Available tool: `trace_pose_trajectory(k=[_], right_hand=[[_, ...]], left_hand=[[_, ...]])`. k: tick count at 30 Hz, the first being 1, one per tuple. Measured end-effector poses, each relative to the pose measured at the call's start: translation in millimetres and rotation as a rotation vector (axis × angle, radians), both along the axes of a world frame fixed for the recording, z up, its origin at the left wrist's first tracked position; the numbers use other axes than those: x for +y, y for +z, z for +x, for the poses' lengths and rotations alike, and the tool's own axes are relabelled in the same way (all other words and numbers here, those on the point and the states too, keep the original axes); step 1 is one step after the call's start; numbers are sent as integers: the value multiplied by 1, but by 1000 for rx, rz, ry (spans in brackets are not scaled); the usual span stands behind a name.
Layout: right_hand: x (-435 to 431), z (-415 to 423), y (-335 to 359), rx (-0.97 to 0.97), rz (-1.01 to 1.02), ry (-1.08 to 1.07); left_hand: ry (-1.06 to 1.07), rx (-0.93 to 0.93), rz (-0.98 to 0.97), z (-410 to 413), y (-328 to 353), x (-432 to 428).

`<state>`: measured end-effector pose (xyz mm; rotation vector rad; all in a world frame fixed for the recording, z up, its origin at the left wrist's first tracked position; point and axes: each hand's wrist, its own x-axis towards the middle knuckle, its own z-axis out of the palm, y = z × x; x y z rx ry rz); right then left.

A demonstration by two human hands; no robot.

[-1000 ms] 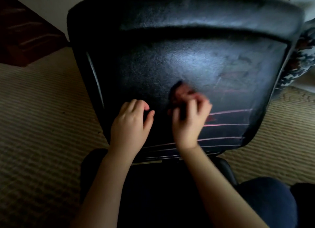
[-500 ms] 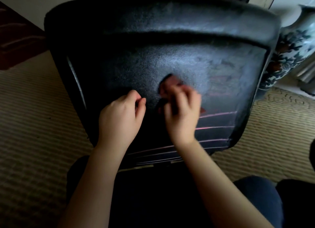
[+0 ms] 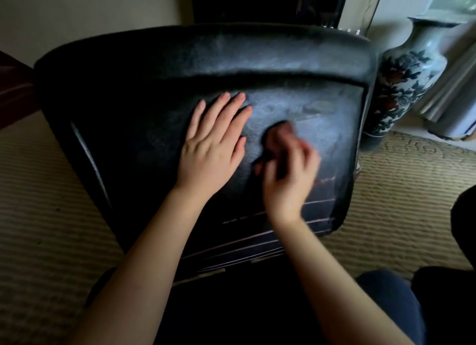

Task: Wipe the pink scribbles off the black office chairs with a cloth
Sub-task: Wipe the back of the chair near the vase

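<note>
the chair back (image 3: 144,107) looks like grained leather with a dull sheen.

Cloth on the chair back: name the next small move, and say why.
Probably drag the cloth in the right hand down onto the pink lines lower on the chair back; the left hand lies flat, bracing it.

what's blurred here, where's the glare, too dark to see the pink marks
Head view: the right hand and the cloth it grips are smeared by motion; the left hand, flat on the chair, is sharp. Head view: a pale sheen lies on the chair beside the cloth; the lower frame is dim, yet pink lines show near the bottom edge.
</note>
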<state>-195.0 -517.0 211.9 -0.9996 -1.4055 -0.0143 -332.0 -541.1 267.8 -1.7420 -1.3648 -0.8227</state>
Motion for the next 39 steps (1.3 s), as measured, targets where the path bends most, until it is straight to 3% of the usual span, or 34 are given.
trace_pose_trajectory(k=[3,5,9,13,15,17,19,22,25,27,30,32,34,39], right_hand=[[-10,-2,-13,-332,159,205],[8,26,-12,-398,190,148],[40,85,-9,-81,35,-172],[26,62,-8,160,-53,-211],[6,37,-16,-17,-35,-50],[-2,35,-22,-345,91,108],[16,52,-7,-466,175,104],[52,77,28,-121,56,-142],[70,75,63,211,-53,-256],[66,50,74,170,-46,-244],[40,15,73,-101,47,-8],[31,22,70,-307,98,136],[41,52,72,-413,115,132],[83,110,87,26,-107,-225]], left_hand=[[0,12,37,0,-1,1],[-7,8,42,0,-2,2],[2,0,57,2,-3,4],[12,-5,79,3,-5,3],[14,-6,80,3,-6,3],[14,-4,77,2,-6,3],[10,-4,80,2,-5,3],[2,-12,76,2,-5,3],[-4,-30,63,3,-6,3],[-24,-53,46,1,-5,3],[-55,-72,18,0,-3,0],[-69,-74,4,1,-2,-1],[-76,-74,-3,1,-2,-2],[-78,-86,5,4,-3,-1]])
